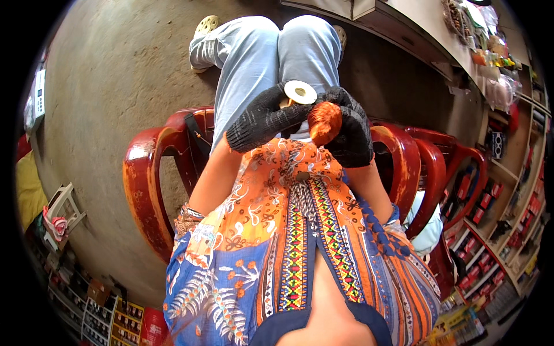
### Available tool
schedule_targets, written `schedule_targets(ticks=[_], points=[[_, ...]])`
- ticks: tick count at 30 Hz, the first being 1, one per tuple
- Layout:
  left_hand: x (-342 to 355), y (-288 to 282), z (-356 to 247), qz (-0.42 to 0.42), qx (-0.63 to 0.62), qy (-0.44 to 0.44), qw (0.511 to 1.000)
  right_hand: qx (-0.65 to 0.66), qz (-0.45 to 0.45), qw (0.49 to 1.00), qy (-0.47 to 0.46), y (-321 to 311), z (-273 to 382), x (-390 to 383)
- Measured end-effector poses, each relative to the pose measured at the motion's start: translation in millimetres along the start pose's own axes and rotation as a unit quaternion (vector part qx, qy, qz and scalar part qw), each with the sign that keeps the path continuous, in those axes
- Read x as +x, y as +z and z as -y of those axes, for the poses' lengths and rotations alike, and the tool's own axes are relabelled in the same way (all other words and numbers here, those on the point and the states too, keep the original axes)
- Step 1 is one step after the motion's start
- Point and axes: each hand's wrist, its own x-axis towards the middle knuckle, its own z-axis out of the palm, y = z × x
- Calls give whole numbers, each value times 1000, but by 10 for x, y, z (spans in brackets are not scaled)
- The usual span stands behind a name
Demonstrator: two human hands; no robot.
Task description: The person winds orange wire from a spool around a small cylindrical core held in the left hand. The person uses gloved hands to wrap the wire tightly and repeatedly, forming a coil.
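While our gloved left hand clasps the white spool, our right hand cups the copper-wire coil just below it. We judge the coil light, springy and easily unravelled, best gripped around its body.

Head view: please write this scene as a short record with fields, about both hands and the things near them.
left hand: in a black knit glove, touching a round cream-white spool
right hand: in a black knit glove, closed around a bundle of coppery wire
position: both hands meet over the lap, above light blue trousers
seat: red plastic chair, more red chairs at the person's right
clothing: orange and blue patterned top
floor: bare brown ground
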Motion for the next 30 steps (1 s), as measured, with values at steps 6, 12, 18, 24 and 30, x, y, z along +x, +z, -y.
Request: schedule_targets(ticks=[6,12,18,24,30], points=[[25,192,-87,-18,-53,17,998,393,-159,863,274,128,115,-33],[71,125,-44,-4,117,123,985,175,-146,941,250,72,128,-56],[49,117,-124,7,267,125,956,243,-161,912,289,-28,193,3],[58,291,-199,-80,464,207,858,272,-158,920,233,-79,213,23],[102,264,-89,-49,439,297,847,164,-213,941,207,-87,122,-26]])
